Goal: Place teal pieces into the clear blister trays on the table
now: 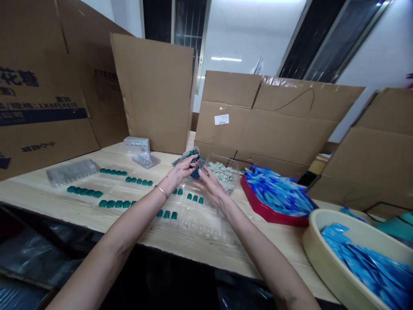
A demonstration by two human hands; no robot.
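Observation:
My left hand (187, 165) is closed around a cluster of small dark green pieces (194, 153), with clear plastic film beside it. Close by on the right, my right hand (209, 184) has its fingers apart and half bent, the tips touching the lower part of the dark bunch. Its palm is hidden. Below my hands, clear plastic trays (201, 230) lie flat on the table. Rows of green blocks (114, 204) sit in trays to the left, and several more green pieces (195, 198) are in a tray under my hands.
Behind my right hand stands a clear box (222, 172) of small pale pieces. A red tray (274, 215) of blue packets and a cream tub (318, 241) are at right. Clear trays (73, 172) are stacked at left. Cardboard panels (155, 94) line the table's back.

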